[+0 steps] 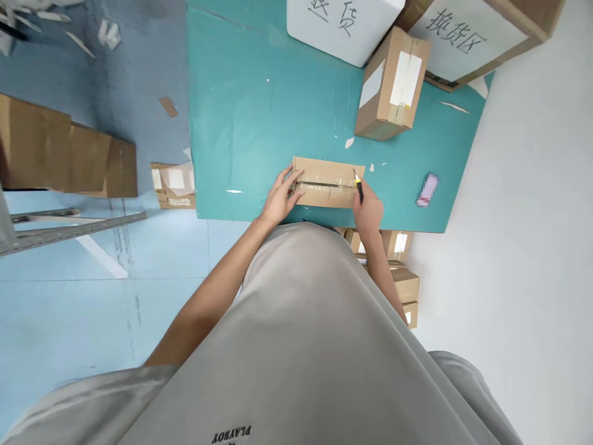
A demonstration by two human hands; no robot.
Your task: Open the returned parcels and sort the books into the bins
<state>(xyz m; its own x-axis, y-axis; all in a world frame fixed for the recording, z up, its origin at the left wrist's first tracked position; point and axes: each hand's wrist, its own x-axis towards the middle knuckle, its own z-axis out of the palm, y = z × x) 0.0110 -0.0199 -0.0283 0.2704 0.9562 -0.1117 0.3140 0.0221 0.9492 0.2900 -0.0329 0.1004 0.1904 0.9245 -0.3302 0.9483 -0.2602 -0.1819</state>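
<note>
Lying on teal table (254, 93) near white wall (523, 247), small carton (328, 196)

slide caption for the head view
Left hand on a taped cardboard box, right hand holding a yellow-and-black cutter at its other end, on a green table.

Green tabletop (259, 111) across upper middle of my remote view. At near edge I see small taped carton (327, 170), long side along edge. Toward far right, taller carton (389, 89) with white labels, just before white container (343, 42) and big box (477, 52), both hand-lettered. Near right edge, blurred pink item (427, 189). Small white scraps (349, 143) scattered about
</note>
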